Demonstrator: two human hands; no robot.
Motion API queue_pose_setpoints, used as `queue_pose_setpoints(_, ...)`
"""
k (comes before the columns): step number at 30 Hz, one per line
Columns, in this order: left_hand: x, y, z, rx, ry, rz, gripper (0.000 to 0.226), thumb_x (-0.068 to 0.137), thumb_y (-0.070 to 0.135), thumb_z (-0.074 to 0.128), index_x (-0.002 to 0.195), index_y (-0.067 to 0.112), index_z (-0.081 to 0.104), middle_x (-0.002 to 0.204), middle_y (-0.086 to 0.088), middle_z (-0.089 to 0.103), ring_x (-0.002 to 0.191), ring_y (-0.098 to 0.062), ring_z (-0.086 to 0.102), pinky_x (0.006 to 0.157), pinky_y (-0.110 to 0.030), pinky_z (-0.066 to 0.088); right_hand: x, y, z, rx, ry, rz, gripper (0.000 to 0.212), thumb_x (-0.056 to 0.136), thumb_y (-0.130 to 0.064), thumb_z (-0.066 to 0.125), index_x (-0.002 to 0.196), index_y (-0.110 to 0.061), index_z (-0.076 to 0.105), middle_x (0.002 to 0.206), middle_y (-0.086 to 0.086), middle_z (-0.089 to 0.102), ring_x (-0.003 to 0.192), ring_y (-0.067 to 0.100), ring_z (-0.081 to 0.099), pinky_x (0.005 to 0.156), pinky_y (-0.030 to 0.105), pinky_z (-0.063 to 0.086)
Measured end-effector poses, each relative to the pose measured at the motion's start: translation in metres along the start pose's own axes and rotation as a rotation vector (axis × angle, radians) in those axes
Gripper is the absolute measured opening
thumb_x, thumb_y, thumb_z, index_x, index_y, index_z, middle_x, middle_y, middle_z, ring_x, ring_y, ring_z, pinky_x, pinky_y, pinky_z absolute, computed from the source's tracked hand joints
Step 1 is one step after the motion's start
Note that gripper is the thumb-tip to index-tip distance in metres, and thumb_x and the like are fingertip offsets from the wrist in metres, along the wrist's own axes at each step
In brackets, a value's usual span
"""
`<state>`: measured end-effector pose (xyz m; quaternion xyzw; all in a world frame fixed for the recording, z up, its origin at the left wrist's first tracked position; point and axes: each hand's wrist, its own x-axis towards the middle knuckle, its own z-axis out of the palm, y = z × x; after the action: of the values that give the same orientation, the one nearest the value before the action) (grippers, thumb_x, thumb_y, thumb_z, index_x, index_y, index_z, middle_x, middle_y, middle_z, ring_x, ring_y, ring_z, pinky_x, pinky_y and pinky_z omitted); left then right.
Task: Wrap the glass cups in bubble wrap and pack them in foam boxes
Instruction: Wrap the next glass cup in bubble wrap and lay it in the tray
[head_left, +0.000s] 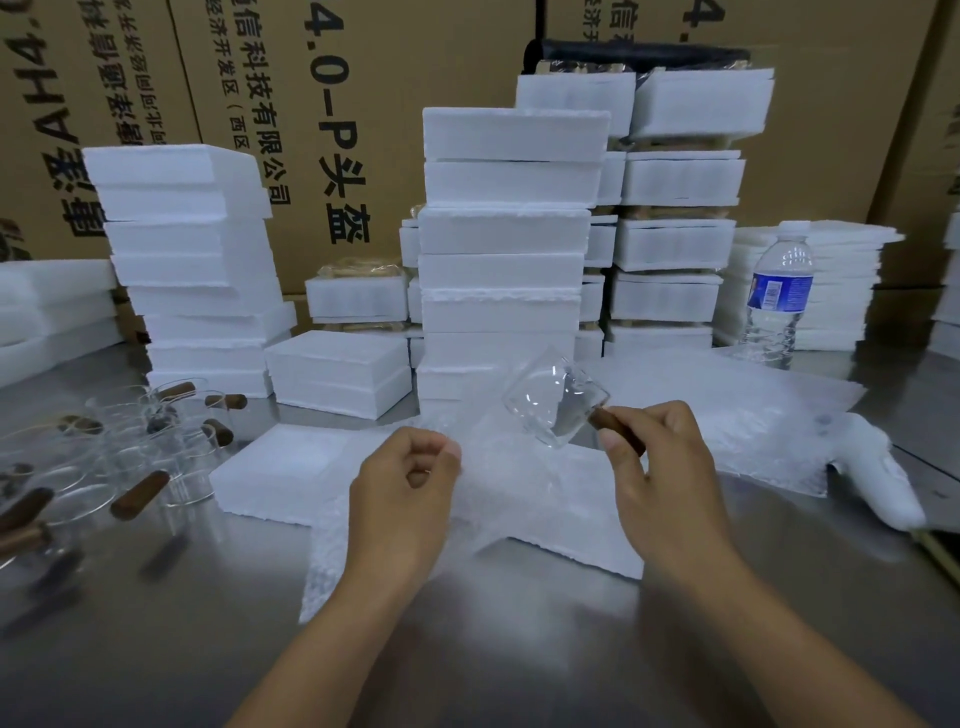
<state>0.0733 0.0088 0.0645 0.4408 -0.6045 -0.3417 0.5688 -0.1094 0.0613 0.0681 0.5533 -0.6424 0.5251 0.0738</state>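
My right hand (660, 467) pinches the brown wooden handle of a clear glass cup (553, 402), held tilted in the air above the table. My left hand (405, 483) pinches the edge of a sheet of bubble wrap (498, 499) that lies over an open foam box (280, 467) in front of me. Several more glass cups with wooden handles (130, 457) stand and lie at the left of the steel table. A pile of bubble wrap sheets (737, 410) lies at the right.
Tall stacks of white foam boxes (504, 249) rise behind the work spot, with more at the left (192, 260) and back right. A water bottle (776, 296) stands at the right. A white tool (883, 473) lies at the right edge. Cardboard cartons form the back wall.
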Motion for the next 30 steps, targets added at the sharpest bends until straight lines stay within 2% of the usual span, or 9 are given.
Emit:
queue_pose_setpoints(4, -0.004, 0.003, -0.002, -0.033, -0.001, 0.071, 0.015, 0.09, 0.02, 0.06, 0.078, 0.029, 0.063, 0.074, 0.016, 0.067, 0.07, -0.001, 0.06, 0.066, -0.009, 0.047, -0.001, -0.003, -0.007, -0.265, -0.008, -0.082, 0.022, 0.093, -0.022, 0.054, 0.11, -0.018, 0.066, 0.091, -0.01, 0.042, 0.079, 0.012, 0.045, 0.07, 0.018, 0.04)
queue_pose_setpoints(7, -0.007, 0.006, -0.005, -0.024, -0.004, 0.116, 0.014, 0.09, 0.024, 0.061, 0.079, 0.033, 0.063, 0.078, 0.019, 0.065, 0.076, -0.004, 0.06, 0.072, -0.015, 0.049, 0.0, -0.007, -0.013, -0.442, -0.041, -0.156, 0.017, 0.092, -0.018, 0.057, 0.103, -0.01, 0.069, 0.089, -0.002, 0.043, 0.075, 0.015, 0.037, 0.069, 0.034, 0.042)
queue_pose_setpoints(10, -0.01, 0.009, -0.009, 0.011, -0.011, 0.163, 0.015, 0.089, 0.025, 0.063, 0.077, 0.034, 0.064, 0.078, 0.016, 0.063, 0.072, -0.001, 0.055, 0.066, -0.008, 0.044, -0.001, -0.01, -0.017, -0.482, -0.063, -0.174, 0.015, 0.089, -0.014, 0.061, 0.099, -0.005, 0.07, 0.087, 0.006, 0.05, 0.074, 0.016, 0.035, 0.066, 0.035, 0.041)
queue_pose_setpoints(12, -0.011, 0.011, -0.01, 0.044, 0.001, 0.208, 0.018, 0.088, 0.023, 0.065, 0.076, 0.036, 0.064, 0.078, 0.012, 0.06, 0.07, 0.0, 0.052, 0.064, -0.006, 0.039, 0.001, -0.012, -0.018, -0.447, -0.086, -0.16, 0.02, 0.091, -0.018, 0.059, 0.104, -0.007, 0.068, 0.09, 0.001, 0.047, 0.076, 0.016, 0.039, 0.069, 0.034, 0.041)
queue_pose_setpoints(17, -0.013, 0.017, -0.009, 0.044, 0.019, 0.276, 0.021, 0.086, 0.02, 0.066, 0.076, 0.038, 0.063, 0.077, 0.013, 0.055, 0.069, 0.001, 0.05, 0.064, -0.005, 0.038, 0.0, -0.02, -0.013, -0.166, -0.249, -0.095, 0.025, 0.093, -0.025, 0.053, 0.115, -0.021, 0.064, 0.094, -0.009, 0.043, 0.09, 0.016, 0.05, 0.084, 0.033, 0.045)
queue_pose_setpoints(23, -0.016, 0.027, -0.01, -0.012, -0.009, 0.361, 0.018, 0.086, 0.025, 0.065, 0.079, 0.042, 0.062, 0.088, 0.011, 0.059, 0.076, 0.001, 0.055, 0.067, -0.007, 0.039, -0.009, -0.026, -0.007, -0.218, -0.307, -0.14, 0.022, 0.094, -0.024, 0.053, 0.109, -0.017, 0.066, 0.094, -0.003, 0.047, 0.093, 0.018, 0.052, 0.087, 0.038, 0.044)
queue_pose_setpoints(25, -0.019, 0.03, -0.009, 0.009, -0.03, 0.403, 0.013, 0.084, 0.032, 0.063, 0.079, 0.043, 0.062, 0.089, 0.009, 0.06, 0.077, 0.0, 0.054, 0.069, -0.007, 0.038, -0.01, -0.029, -0.007, -0.127, -0.296, -0.118, 0.016, 0.093, -0.026, 0.053, 0.097, -0.025, 0.068, 0.087, -0.008, 0.043, 0.087, 0.01, 0.05, 0.081, 0.031, 0.044)
queue_pose_setpoints(27, -0.023, 0.033, -0.009, 0.038, -0.058, 0.445, 0.005, 0.081, 0.038, 0.06, 0.08, 0.043, 0.062, 0.089, 0.008, 0.058, 0.078, 0.0, 0.052, 0.07, -0.006, 0.037, -0.01, -0.035, -0.007, -0.022, -0.283, -0.06, 0.028, 0.09, -0.029, 0.055, 0.065, -0.039, 0.061, 0.078, -0.01, 0.04, 0.075, -0.003, 0.048, 0.067, 0.015, 0.037)
queue_pose_setpoints(30, -0.029, 0.035, -0.007, 0.085, -0.097, 0.551, 0.009, 0.084, 0.034, 0.064, 0.083, 0.043, 0.061, 0.088, 0.011, 0.057, 0.08, 0.001, 0.051, 0.071, -0.004, 0.037, -0.007, -0.045, -0.011, 0.156, -0.301, 0.113, 0.046, 0.085, -0.024, 0.066, 0.04, -0.031, 0.055, 0.059, -0.01, 0.048, 0.046, -0.006, 0.043, 0.044, 0.006, 0.031)
